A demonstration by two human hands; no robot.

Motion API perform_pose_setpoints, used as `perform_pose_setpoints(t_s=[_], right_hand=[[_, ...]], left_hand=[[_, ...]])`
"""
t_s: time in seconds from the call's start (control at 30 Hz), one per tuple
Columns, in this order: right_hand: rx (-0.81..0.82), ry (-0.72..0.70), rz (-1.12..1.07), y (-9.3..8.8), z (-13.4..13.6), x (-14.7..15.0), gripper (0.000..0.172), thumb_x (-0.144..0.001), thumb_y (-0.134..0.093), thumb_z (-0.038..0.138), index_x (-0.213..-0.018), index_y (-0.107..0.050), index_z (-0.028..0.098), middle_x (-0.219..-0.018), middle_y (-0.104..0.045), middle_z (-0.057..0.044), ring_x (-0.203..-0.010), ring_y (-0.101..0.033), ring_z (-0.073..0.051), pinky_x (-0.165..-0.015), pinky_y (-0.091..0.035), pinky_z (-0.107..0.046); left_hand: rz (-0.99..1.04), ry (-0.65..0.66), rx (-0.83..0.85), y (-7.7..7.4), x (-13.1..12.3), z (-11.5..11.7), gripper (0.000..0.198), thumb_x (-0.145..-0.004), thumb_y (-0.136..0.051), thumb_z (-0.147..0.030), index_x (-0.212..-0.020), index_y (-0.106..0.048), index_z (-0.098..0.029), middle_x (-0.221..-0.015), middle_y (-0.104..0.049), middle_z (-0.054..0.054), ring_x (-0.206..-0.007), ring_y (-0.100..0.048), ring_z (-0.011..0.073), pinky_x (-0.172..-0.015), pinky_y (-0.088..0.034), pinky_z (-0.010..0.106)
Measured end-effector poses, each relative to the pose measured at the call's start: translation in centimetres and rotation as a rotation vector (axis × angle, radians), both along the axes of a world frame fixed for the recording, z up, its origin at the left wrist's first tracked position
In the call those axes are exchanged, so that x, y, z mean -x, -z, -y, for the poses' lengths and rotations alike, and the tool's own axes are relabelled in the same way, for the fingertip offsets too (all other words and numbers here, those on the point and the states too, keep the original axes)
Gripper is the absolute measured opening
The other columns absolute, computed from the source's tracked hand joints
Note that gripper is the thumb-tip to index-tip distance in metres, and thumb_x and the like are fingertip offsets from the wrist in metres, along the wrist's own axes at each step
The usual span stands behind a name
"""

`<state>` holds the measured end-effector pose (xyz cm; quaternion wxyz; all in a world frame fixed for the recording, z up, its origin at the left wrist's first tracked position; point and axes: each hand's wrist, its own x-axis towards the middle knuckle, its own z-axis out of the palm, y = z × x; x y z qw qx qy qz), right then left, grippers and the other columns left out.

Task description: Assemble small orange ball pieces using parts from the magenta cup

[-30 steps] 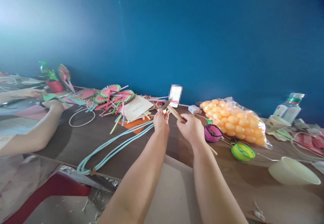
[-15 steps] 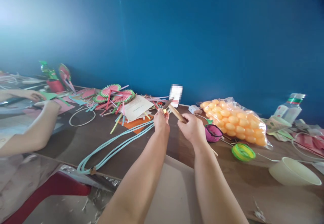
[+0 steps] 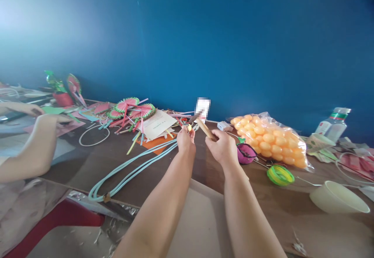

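The right hand (image 3: 222,149) is wrapped tight around a hammer (image 3: 205,129), whose head points to ten o'clock, above a small yellow piece (image 3: 189,127). The left hand (image 3: 186,141) pinches that piece over the table (image 3: 87,160). A bag of orange balls (image 3: 270,139) lies at three o'clock.

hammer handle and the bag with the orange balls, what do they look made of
Hammer handle in the right hand: likely bare wood, tan and matt, unpainted. Bag: thin clear plastic film, glossy, crinkled, see-through. Orange balls: probably smooth plastic, evenly coloured with a slight sheen; cannot tell for sure.
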<state>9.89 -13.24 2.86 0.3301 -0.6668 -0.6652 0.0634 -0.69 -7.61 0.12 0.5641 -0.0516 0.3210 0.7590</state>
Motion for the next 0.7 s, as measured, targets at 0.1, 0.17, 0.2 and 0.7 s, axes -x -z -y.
perform_pose_setpoints(t_s=[0.1,0.17,0.2,0.7], right_hand=[[0.044,-0.015,0.018,0.01,0.03,0.04,0.017,-0.074,-0.054,0.028,-0.081,-0.070,0.025,-0.079,-0.066,-0.001,-0.065,-0.051,-0.015,-0.057,-0.029,-0.026],[0.052,-0.015,0.022,0.01,0.01,0.08,0.018,-0.075,-0.054,0.028,-0.082,-0.070,0.026,-0.079,-0.066,-0.001,-0.065,-0.051,-0.015,-0.057,-0.029,-0.026],[0.036,-0.003,0.014,0.02,-0.02,0.08,0.018,-0.075,-0.054,0.028,-0.082,-0.070,0.025,-0.079,-0.066,-0.002,-0.066,-0.052,-0.015,-0.057,-0.030,-0.026],[0.005,0.004,0.001,0.19,-0.14,-0.09,0.019,-0.076,-0.054,0.030,-0.085,-0.070,0.026,-0.083,-0.067,-0.001,-0.069,-0.054,-0.016,-0.059,-0.033,-0.025]], left_hand=[[-0.004,-0.003,0.001,0.07,0.01,-0.01,0.015,-0.092,-0.055,-0.021,-0.079,-0.056,-0.014,-0.081,-0.059,0.004,-0.068,-0.059,0.0077,-0.071,-0.054,0.020],[0.002,0.002,0.022,0.10,0.03,-0.06,0.015,-0.092,-0.055,-0.021,-0.079,-0.056,-0.014,-0.080,-0.059,0.004,-0.067,-0.059,0.0076,-0.070,-0.054,0.020],[0.003,0.005,0.023,0.09,0.04,-0.09,0.015,-0.092,-0.055,-0.021,-0.079,-0.056,-0.014,-0.081,-0.059,0.004,-0.067,-0.059,0.0077,-0.070,-0.054,0.020],[-0.021,-0.005,-0.063,0.05,-0.04,0.03,0.015,-0.093,-0.053,-0.019,-0.079,-0.057,-0.015,-0.082,-0.059,0.003,-0.069,-0.058,0.0067,-0.074,-0.054,0.020]])
